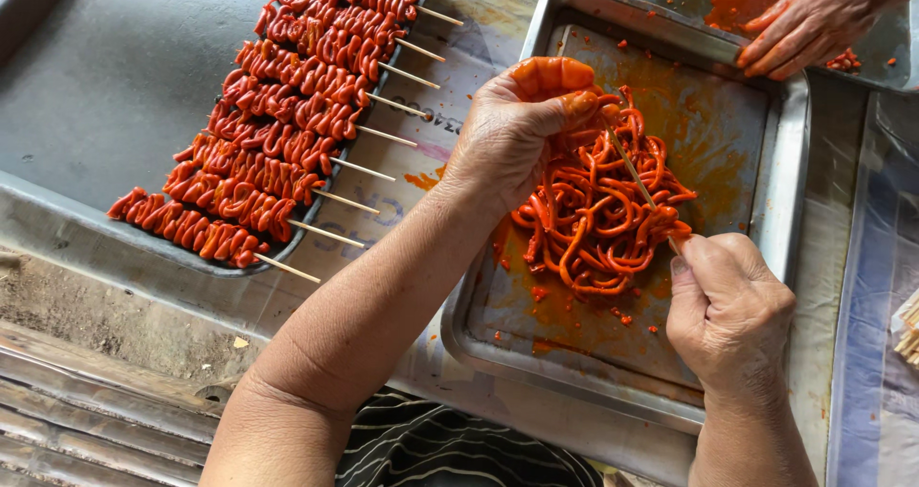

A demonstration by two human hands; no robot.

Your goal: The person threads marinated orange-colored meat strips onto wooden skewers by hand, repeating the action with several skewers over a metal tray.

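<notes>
- Left hand (512, 128) is pinching red marinated strands (598, 219) at centre frame.
- Right hand (728, 310) is gripping a bare skewer (634, 173), closed around its lower end.
- Finished skewers (278, 123) are filling the upper-left tray (96, 94); a modest heap is remaining on the steel tray (785, 200).

A metal tray (785, 161) sits on the surface (459, 56) at the right, with a heap of strips (593, 228) in it. The left hand (522, 123) is over the heap's far left side; the right hand (728, 315) is at its near right, holding a stick (637, 176) that runs into the heap. Left of this tray, a second tray (115, 94) carries a row of filled skewers (278, 123). Another person's hand (814, 18) lies behind, at the far right.
</notes>
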